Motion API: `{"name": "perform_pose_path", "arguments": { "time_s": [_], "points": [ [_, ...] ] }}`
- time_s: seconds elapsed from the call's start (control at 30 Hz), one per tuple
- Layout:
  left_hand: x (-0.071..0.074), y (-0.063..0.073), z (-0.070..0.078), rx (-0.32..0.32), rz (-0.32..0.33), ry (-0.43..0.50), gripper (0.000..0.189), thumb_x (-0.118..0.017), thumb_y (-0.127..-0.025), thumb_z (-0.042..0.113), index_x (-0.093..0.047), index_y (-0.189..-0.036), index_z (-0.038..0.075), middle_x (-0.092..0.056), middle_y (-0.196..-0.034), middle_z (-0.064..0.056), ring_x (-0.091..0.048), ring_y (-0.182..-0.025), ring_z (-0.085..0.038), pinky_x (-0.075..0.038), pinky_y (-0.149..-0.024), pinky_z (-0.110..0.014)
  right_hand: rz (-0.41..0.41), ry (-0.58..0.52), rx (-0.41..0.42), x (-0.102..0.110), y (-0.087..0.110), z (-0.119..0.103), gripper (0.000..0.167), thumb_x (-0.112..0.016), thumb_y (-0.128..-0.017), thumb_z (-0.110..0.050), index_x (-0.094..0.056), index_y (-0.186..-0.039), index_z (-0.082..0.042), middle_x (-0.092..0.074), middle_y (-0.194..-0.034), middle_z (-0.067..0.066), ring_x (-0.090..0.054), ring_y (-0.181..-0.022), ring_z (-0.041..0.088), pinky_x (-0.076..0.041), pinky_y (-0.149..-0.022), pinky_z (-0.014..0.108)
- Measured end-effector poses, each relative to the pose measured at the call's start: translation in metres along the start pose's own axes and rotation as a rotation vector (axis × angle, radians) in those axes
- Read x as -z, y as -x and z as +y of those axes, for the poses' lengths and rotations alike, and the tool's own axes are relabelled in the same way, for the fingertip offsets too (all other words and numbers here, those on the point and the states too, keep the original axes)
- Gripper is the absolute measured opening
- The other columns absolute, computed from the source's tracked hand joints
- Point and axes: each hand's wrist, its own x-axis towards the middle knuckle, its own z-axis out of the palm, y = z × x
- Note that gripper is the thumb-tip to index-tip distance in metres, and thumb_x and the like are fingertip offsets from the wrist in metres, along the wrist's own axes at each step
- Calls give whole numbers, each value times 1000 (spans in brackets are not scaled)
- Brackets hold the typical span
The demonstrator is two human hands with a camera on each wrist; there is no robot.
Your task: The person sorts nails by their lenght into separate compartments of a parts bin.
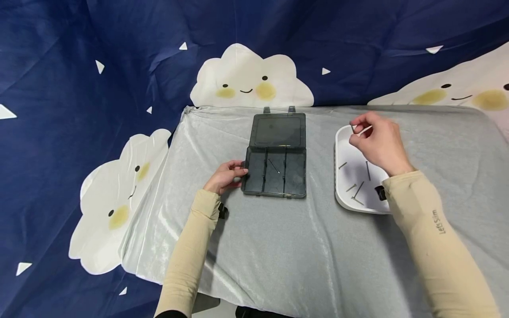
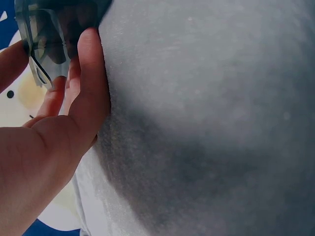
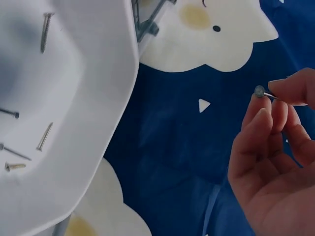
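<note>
With its lid folded back, a dark see-through organizer box point(image 1: 255, 187) lies on the grey cloth, its base split into three compartments. A single nail point(image 1: 274, 166) lies slantwise in the middle one. My left hand point(image 1: 226, 177) grips the box's left edge, thumb at the rim; in the left wrist view its fingers are around the side wall. Above the far end of a white tray point(image 1: 340, 187), my right hand point(image 1: 379, 141) pinches a grey nail point(image 3: 259, 91) by fingertips and thumb, its flat round head facing the right wrist camera.
Several loose screws and nails lie in the white tray, among them a brass-coloured screw point(image 3: 45, 136) and a long nail point(image 1: 368, 171). Grey cloth point(image 1: 274, 247) covers the table. Behind it hangs a dark blue curtain point(image 1: 338, 35) printed with clouds.
</note>
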Motion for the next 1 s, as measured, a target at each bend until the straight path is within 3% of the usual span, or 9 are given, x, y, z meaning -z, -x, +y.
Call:
{"name": "perform_pose_path", "arguments": {
  "time_s": [0.17, 0.43, 0.63, 1.0],
  "points": [
    [1, 0, 0, 3, -3, -2, 51, -64, -93, 10, -45, -140, 6, -57, -115, -5, -57, -89, -11, -54, -59, -23, 8, -48, 18, -9, 6, -10, 26, -59, -78, -5, -69, -102, -8, -52, -73, -27, -49, -62, -15, -37, -56, 10],
    [2, 1, -1, -1, -6, -13, 52, -64, -93, 12, -45, -141, 7, -57, -118, -6, -57, -91, -12, -53, -61, -23, 3, -120, 50, -30, 14, -24, 26, -60, -79, 0, -69, -104, -4, -65, -85, 1, -51, -65, -14, -39, -59, 8],
    [2, 2, 1, 0, 0, -6, 53, -65, -92, 12, -45, -141, 7, -57, -118, -7, -58, -90, -12, -54, -59, -23, -46, -174, 83, -52, 20, -30, 21, -62, -83, 0, -68, -103, -1, -66, -89, 11, -52, -69, -9, -41, -63, 6],
    [1, 3, 4, 8, -3, -7, 55, -64, -93, 11, -43, -143, 8, -56, -123, -9, -58, -91, -13, -54, -60, -23, -190, -217, 69, -100, 34, -40, 16, -63, -85, -2, -64, -101, -2, -65, -90, 10, -58, -75, 16, -44, -63, 15]
  ]
}}
